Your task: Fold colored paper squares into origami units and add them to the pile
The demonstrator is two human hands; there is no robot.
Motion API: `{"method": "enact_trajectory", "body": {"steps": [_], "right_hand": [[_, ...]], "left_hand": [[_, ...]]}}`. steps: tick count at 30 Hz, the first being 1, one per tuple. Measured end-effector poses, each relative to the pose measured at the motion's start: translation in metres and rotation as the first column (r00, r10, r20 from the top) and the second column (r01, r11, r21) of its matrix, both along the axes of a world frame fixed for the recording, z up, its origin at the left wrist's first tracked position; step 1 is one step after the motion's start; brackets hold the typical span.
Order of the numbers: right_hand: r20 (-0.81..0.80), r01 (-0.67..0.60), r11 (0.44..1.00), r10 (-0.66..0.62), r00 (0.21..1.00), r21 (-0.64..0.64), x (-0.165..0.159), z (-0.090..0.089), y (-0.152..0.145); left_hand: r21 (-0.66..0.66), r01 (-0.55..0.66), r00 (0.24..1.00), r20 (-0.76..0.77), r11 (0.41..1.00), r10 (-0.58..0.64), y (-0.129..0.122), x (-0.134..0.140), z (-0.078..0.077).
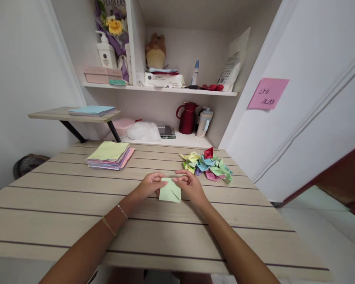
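A small, squarish piece of folded light green paper (169, 191) is held up between my two hands over the middle of the table. My left hand (152, 184) pinches its upper left edge, thumb in front and fingers behind. At the upper right edge, my right hand (191, 184) grips it with the thumb on the front; the index finger is raised a little. A slanting slit or fold line runs across the paper's lower right part. Beyond my right hand lies a heap of folded paper boats (208, 165) in red, blue, green, yellow and pink.
A stack of coloured paper squares (109, 155) lies at the left of the slatted table (154, 232). Blue sheets (91, 110) rest on a small raised shelf (51, 113). Behind stand a red jug (187, 118), a pale bottle (204, 123) and a plastic bag (143, 131).
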State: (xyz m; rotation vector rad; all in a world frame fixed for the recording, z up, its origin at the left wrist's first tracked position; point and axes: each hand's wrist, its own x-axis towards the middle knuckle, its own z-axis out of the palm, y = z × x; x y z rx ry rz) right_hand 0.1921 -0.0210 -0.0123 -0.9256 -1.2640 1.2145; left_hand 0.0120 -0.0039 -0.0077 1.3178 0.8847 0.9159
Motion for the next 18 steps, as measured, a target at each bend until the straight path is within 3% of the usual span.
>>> {"method": "enact_trajectory", "body": {"steps": [4,10,14,18], "right_hand": [[-0.082,0.01,0.999,-0.014,0.997,-0.041,0.0028,0.002,0.0025],[-0.17,-0.173,0.977,0.151,0.974,-0.124,0.0039,0.0043,-0.0015],[-0.229,-0.235,0.961,0.198,0.953,-0.147,0.0026,0.0048,-0.004],[-0.187,-0.145,0.978,0.115,0.975,-0.15,0.0031,0.0046,-0.0021]], "left_hand": [[-0.087,-0.029,0.992,0.118,0.996,0.04,0.0012,-0.0039,0.0023],[-0.153,-0.045,0.943,0.319,0.987,0.093,0.0049,-0.0093,0.0032],[-0.175,-0.041,0.933,0.346,0.984,0.1,0.0063,-0.0075,0.0021],[-0.143,-0.07,0.95,0.292,0.987,0.109,0.0065,-0.0085,0.0017]]}}
